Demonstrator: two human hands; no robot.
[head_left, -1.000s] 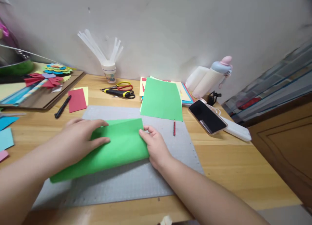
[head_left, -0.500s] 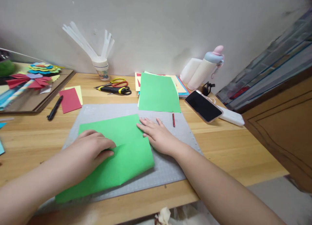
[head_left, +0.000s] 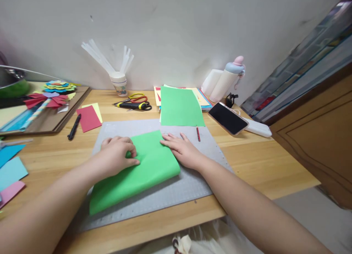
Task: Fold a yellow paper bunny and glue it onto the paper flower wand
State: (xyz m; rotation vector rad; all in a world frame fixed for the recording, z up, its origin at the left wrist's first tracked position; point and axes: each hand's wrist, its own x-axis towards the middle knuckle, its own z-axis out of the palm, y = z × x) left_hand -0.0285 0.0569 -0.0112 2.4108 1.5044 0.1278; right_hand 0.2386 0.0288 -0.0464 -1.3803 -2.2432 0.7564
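Note:
A green paper sheet (head_left: pixel 143 169), folded over loosely, lies on a grey cutting mat (head_left: pixel 165 195) on the wooden desk. My left hand (head_left: pixel 117 155) rests on the sheet's far left part with its fingers curled and pinching the upper layer. My right hand (head_left: pixel 183 149) lies flat and spread on the mat, its fingertips pressing the sheet's far right corner. The near right edge of the sheet bulges as a soft, uncreased fold.
Behind the mat lie a second green sheet (head_left: pixel 181 107) on a stack of coloured paper, scissors (head_left: pixel 134 98), a yellow-black cutter (head_left: pixel 134 106), a cup of white sticks (head_left: pixel 118 83), a phone (head_left: pixel 228 118), a bottle (head_left: pixel 228 81). A black pen (head_left: pixel 74 126), red paper (head_left: pixel 88 118) and paper crafts (head_left: pixel 52 94) sit left.
The left hand moved up toward the far edge and curled onto the sheet. The sheet is folded over more, with a rounded near edge. The right hand stayed at the far right corner.

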